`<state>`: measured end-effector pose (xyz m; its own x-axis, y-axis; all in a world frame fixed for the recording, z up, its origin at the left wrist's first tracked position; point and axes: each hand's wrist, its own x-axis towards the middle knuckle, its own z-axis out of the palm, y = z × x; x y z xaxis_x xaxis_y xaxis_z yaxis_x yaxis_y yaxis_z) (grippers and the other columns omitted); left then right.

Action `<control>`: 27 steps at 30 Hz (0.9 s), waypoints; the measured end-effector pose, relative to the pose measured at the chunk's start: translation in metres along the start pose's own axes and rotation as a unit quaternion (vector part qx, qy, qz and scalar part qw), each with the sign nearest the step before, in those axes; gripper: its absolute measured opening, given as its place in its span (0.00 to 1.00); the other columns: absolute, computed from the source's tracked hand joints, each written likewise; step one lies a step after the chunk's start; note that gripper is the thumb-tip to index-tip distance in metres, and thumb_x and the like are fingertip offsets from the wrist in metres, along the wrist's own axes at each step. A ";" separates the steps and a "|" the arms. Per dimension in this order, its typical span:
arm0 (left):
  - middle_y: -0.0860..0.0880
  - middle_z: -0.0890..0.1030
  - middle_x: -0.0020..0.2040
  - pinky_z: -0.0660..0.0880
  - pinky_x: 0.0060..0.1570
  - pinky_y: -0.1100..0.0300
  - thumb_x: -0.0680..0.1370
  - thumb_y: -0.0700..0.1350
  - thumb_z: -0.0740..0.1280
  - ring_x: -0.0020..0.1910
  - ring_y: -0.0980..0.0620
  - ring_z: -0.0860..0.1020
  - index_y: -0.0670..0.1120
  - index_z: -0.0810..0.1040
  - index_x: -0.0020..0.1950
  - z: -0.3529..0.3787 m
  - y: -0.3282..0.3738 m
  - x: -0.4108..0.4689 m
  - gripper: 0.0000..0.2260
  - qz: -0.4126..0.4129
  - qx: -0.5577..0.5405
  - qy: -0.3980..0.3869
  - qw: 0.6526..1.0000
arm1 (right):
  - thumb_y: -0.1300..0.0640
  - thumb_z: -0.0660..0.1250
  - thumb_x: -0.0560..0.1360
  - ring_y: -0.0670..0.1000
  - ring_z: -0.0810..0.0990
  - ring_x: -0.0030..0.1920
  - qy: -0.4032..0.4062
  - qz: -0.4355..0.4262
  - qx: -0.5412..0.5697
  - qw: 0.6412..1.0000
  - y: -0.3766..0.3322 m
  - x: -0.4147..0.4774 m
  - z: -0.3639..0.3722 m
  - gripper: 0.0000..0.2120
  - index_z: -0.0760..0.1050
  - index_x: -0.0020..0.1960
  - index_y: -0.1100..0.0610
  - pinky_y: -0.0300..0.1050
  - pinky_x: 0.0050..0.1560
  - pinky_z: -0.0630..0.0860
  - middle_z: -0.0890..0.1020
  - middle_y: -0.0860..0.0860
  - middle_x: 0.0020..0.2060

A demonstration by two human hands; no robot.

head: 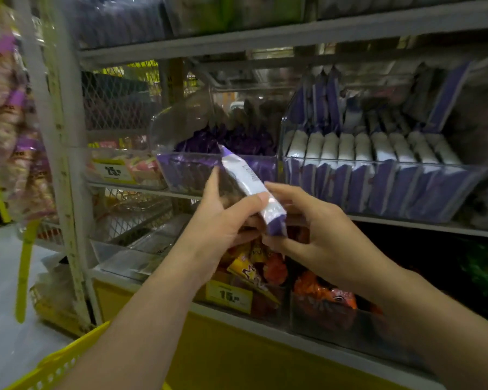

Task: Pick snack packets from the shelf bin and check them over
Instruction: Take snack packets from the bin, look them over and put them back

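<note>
Both hands are up in front of the shelf, working one purple-and-white snack packet [254,190]. It's out of the clear shelf bin [217,171] and held just in front of it, tilted, top end pointing up-left toward the bin, bottom end down-right. Left hand [223,218] has its grip pressed on the packet: thumb across the near face, fingers wrapped behind. Right hand [307,223] pinches the lower purple end, fingers curled round the bottom seal. More purple packets [231,139] lie loose in the bin behind; next bin to the right holds a neat row of upright purple-white packs [378,164]. A yellow basket [59,364] sits low, bottom-left, by the left forearm.

Step in hand looks like the checking part. To do it well: keep the left grip light so the contents don't get crushed, let the right hand turn the packet end over end so front, back and both seals get seen. Printed panel faces the camera but it's too blurred to read, prob. a barcode or date strip. Bring it a bit closer and hold it steady; lighting is dim. Watch the seals for puffing or tears, esp. the bottom one under the right fingers.
</note>
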<state>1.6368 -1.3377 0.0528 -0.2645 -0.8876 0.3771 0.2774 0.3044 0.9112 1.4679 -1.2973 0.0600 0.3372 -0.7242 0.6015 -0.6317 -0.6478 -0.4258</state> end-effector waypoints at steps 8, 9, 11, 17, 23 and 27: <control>0.60 0.79 0.44 0.76 0.47 0.68 0.80 0.48 0.65 0.47 0.64 0.80 0.56 0.70 0.71 0.052 0.057 0.029 0.20 0.149 0.186 -0.036 0.971 | 0.52 0.67 0.75 0.55 0.84 0.44 0.084 0.010 0.034 0.996 -0.023 0.008 -0.078 0.17 0.68 0.60 0.39 0.59 0.46 0.80 0.83 0.51 0.45; 0.61 0.79 0.42 0.76 0.47 0.69 0.80 0.46 0.65 0.45 0.64 0.79 0.58 0.72 0.68 0.057 0.063 0.035 0.17 0.169 0.196 -0.043 0.965 | 0.53 0.68 0.75 0.54 0.84 0.43 0.100 0.009 0.038 0.994 -0.024 0.009 -0.090 0.16 0.69 0.59 0.40 0.58 0.46 0.80 0.83 0.51 0.44; 0.61 0.79 0.42 0.76 0.49 0.67 0.80 0.43 0.65 0.46 0.61 0.79 0.62 0.74 0.61 0.066 0.071 0.048 0.15 0.205 0.225 -0.045 0.952 | 0.55 0.68 0.74 0.58 0.83 0.42 0.137 0.010 0.036 0.990 -0.023 0.012 -0.113 0.15 0.70 0.57 0.42 0.57 0.44 0.79 0.83 0.54 0.42; 0.58 0.79 0.49 0.71 0.45 0.73 0.78 0.42 0.66 0.48 0.59 0.77 0.58 0.77 0.58 0.082 0.073 0.103 0.13 0.223 0.387 -0.011 0.895 | 0.56 0.68 0.75 0.58 0.83 0.40 0.223 0.038 -0.100 0.969 -0.001 0.026 -0.165 0.16 0.67 0.54 0.40 0.61 0.45 0.78 0.83 0.58 0.38; 0.47 0.73 0.65 0.71 0.62 0.46 0.77 0.43 0.64 0.64 0.45 0.72 0.51 0.70 0.71 0.100 0.086 0.161 0.22 0.226 0.609 0.007 0.760 | 0.55 0.68 0.76 0.41 0.76 0.30 0.208 0.059 -0.212 0.953 0.023 0.056 -0.195 0.15 0.67 0.58 0.45 0.33 0.30 0.71 0.77 0.48 0.29; 0.48 0.67 0.72 0.66 0.65 0.50 0.78 0.48 0.65 0.70 0.44 0.66 0.55 0.60 0.76 0.112 0.083 0.192 0.27 0.244 0.705 0.002 0.666 | 0.50 0.66 0.77 0.40 0.77 0.30 0.148 0.075 -0.231 0.959 0.035 0.074 -0.200 0.17 0.64 0.62 0.40 0.36 0.26 0.70 0.77 0.47 0.30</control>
<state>1.5055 -1.4444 0.2193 -0.4575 -0.5649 0.6868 -0.8148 0.5757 -0.0692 1.3316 -1.3261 0.2246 0.0484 -0.6578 0.7517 -0.9221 -0.3186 -0.2195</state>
